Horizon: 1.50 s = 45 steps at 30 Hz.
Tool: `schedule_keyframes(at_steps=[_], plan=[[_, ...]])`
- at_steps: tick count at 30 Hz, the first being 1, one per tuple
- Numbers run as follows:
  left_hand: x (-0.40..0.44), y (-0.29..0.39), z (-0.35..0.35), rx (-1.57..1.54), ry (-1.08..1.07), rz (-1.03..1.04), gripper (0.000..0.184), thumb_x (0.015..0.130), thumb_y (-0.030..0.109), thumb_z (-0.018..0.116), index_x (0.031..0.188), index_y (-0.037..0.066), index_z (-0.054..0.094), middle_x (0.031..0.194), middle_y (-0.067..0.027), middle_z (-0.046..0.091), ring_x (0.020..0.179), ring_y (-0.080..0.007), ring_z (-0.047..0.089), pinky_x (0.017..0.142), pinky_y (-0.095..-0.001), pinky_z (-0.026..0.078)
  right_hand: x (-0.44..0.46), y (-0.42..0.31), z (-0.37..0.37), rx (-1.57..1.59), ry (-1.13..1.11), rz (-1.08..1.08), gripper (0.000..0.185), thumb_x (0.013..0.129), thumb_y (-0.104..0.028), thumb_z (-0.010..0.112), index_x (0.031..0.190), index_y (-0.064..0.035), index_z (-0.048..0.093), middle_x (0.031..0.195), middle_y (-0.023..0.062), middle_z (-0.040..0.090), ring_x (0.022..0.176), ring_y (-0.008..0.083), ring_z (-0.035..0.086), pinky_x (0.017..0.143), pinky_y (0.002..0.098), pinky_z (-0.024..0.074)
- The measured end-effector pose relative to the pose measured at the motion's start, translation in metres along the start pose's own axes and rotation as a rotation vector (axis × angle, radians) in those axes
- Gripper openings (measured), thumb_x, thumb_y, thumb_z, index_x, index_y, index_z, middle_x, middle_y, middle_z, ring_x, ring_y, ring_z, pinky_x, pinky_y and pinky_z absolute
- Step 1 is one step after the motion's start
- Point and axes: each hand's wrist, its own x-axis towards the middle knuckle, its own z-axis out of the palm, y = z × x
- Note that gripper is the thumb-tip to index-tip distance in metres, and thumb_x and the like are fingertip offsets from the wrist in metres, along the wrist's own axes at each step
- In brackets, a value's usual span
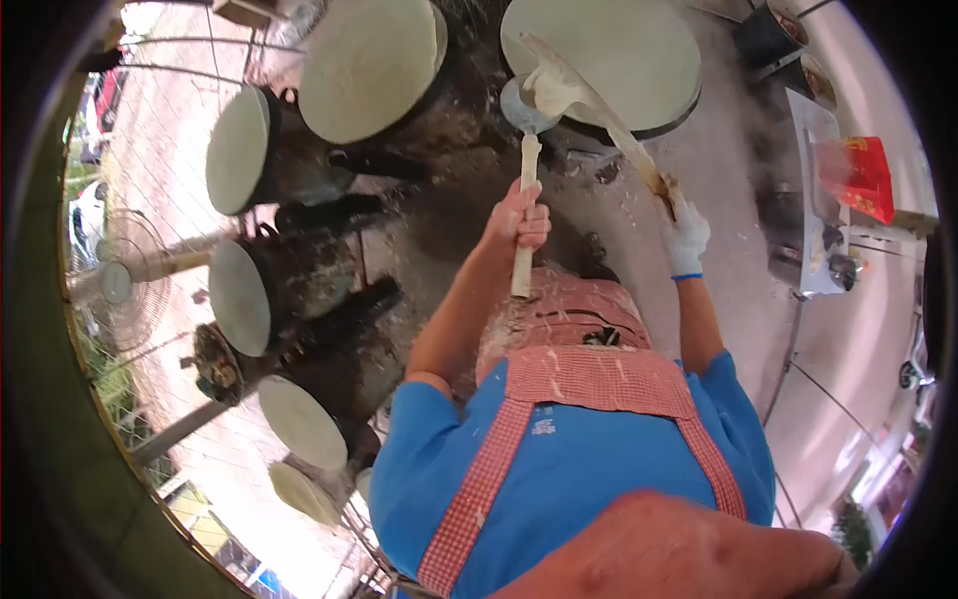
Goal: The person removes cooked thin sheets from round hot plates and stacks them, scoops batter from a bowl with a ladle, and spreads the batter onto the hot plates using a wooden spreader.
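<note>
My left hand is bare and wrapped round the pale handle of a ladle. The ladle's round bowl lies at the near edge of a large round griddle coated with pale batter. In a white glove with a blue cuff, my right hand grips the dark end of a long, flat wooden spatula. Its blade slants up and left over the griddle, beside the ladle bowl. A thick white lump of batter hangs between the blade and the bowl.
More batter-coated griddles stand in a curve along my left, several with dark sides. Beyond them is a standing fan. To the right, a white-topped table holds a red package. Dark buckets stand at upper right.
</note>
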Motion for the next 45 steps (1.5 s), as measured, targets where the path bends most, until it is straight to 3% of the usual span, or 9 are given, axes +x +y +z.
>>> schedule_keyframes(at_steps=[7,10,13,17,23,29,31,34,45], plan=[[-0.032,0.018,-0.034,-0.610,-0.117,-0.191,0.033,0.085,0.026,0.055,0.068,0.009,0.033,0.056,0.0043,0.031,0.037,-0.0021,0.026,0.028,-0.0156,0.022,0.020,-0.046,0.023,0.361,-0.230,0.031,0.034,0.079,-0.013,0.061,0.109,-0.0005,0.056,0.105,0.0136,0.061,0.089,0.0179,0.061,0.079,0.0285,0.0461],[-0.056,0.010,-0.051,-0.560,-0.128,0.030,0.025,0.091,0.020,0.043,0.116,0.024,0.044,0.057,0.0008,0.031,0.040,-0.0049,0.030,0.029,-0.0166,0.025,0.034,-0.048,0.048,0.626,-0.194,-0.067,0.036,0.078,-0.017,0.061,0.109,-0.0013,0.056,0.096,0.0152,0.063,0.084,0.0220,0.061,0.075,0.0303,0.0453],[-0.097,-0.008,-0.044,0.020,0.275,0.276,0.020,0.087,0.021,0.051,0.102,0.026,0.040,0.057,0.0024,0.033,0.037,-0.0026,0.027,0.028,-0.0160,0.022,0.067,-0.062,0.055,0.723,-0.257,0.110,0.036,0.078,-0.018,0.061,0.108,0.0027,0.056,0.099,0.0156,0.063,0.090,0.0185,0.060,0.078,0.0285,0.0439],[-0.106,-0.025,-0.111,-0.365,0.100,0.216,0.029,0.089,0.018,0.046,0.115,0.030,0.040,0.057,0.0010,0.032,0.038,-0.0048,0.029,0.028,-0.0164,0.024,0.117,-0.089,0.047,0.293,-0.347,0.115,0.038,0.081,-0.033,0.055,0.104,-0.0041,0.059,0.093,0.0195,0.062,0.088,0.0299,0.060,0.074,0.0335,0.0452],[-0.127,-0.024,-0.171,-0.765,0.288,0.186,0.016,0.087,0.019,0.048,0.078,0.010,0.039,0.054,0.0025,0.030,0.038,-0.0048,0.029,0.028,-0.0182,0.025,0.100,-0.112,0.042,0.066,-0.337,-0.150,0.038,0.078,-0.034,0.057,0.104,-0.0071,0.060,0.087,0.0175,0.062,0.078,0.0314,0.061,0.069,0.0371,0.0463],[-0.156,0.061,-0.179,-0.897,0.188,0.120,0.021,0.085,0.013,0.052,0.072,0.013,0.035,0.048,0.0030,0.029,0.035,-0.0051,0.028,0.028,-0.0181,0.025,0.070,-0.121,0.070,0.447,-0.589,-0.212,0.032,0.077,-0.025,0.060,0.102,-0.0053,0.060,0.074,0.0129,0.064,0.066,0.0196,0.061,0.060,0.0283,0.0455],[-0.145,0.109,-0.170,-0.631,0.249,0.203,0.022,0.084,0.013,0.053,0.071,0.012,0.035,0.048,0.0030,0.030,0.035,-0.0056,0.029,0.028,-0.0188,0.023,0.084,-0.175,0.055,0.692,-0.892,0.314,0.033,0.079,-0.023,0.059,0.107,-0.0052,0.060,0.067,0.0035,0.058,0.057,0.0083,0.052,0.051,0.0227,0.0407],[-0.112,0.184,-0.148,-0.419,0.195,0.389,0.021,0.084,0.011,0.052,0.073,0.012,0.034,0.048,0.0027,0.029,0.036,-0.0067,0.029,0.030,-0.0199,0.024,0.111,-0.222,0.073,1.006,-0.744,0.335,0.036,0.080,-0.021,0.058,0.113,-0.0061,0.058,0.066,-0.0022,0.051,0.054,0.0032,0.043,0.042,0.0197,0.0337],[0.029,0.319,-0.136,-0.341,0.483,0.511,0.020,0.082,0.006,0.046,0.084,0.012,0.028,0.057,0.0005,0.026,0.040,-0.0097,0.027,0.034,-0.0237,0.026,0.205,-0.278,0.145,0.674,-0.796,0.212,0.035,0.079,-0.028,0.057,0.111,-0.0148,0.060,0.070,0.0070,0.063,0.051,0.0139,0.054,0.044,0.0292,0.0414]])
